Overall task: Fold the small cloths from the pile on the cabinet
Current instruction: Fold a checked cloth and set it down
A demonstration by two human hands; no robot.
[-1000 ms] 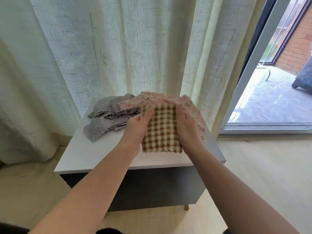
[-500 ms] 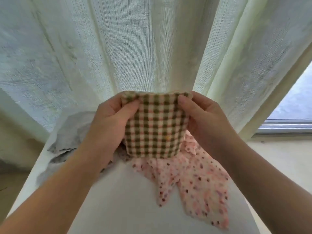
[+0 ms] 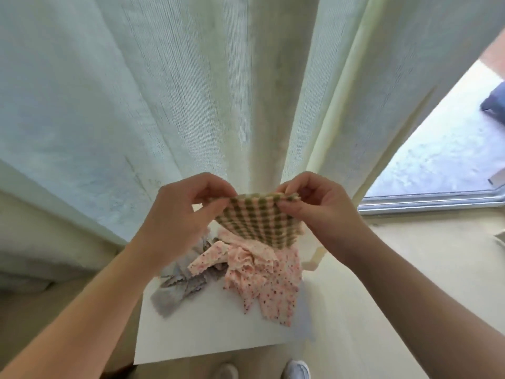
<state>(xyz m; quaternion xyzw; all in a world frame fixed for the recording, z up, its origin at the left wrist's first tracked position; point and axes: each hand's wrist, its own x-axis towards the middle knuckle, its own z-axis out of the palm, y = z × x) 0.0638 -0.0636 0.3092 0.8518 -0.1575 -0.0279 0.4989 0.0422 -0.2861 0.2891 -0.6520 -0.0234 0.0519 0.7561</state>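
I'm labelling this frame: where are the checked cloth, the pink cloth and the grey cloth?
checked cloth [image 3: 257, 222], head view, middle of its face.
pink cloth [image 3: 267, 285], head view, speckled lower part.
grey cloth [image 3: 172, 296], head view, lower end.

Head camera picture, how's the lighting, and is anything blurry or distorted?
Head view: daylight glows through the curtain; the wide-angle lens fans its folds outward; the checked cloth, left hand and right hand look slightly motion-soft; no glare on the cabinet top.

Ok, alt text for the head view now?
The left hand and right hand pinch the top edge of a green checked cloth above the white cabinet. Pink speckled cloths and grey cloths lie heaped below, curtain behind.
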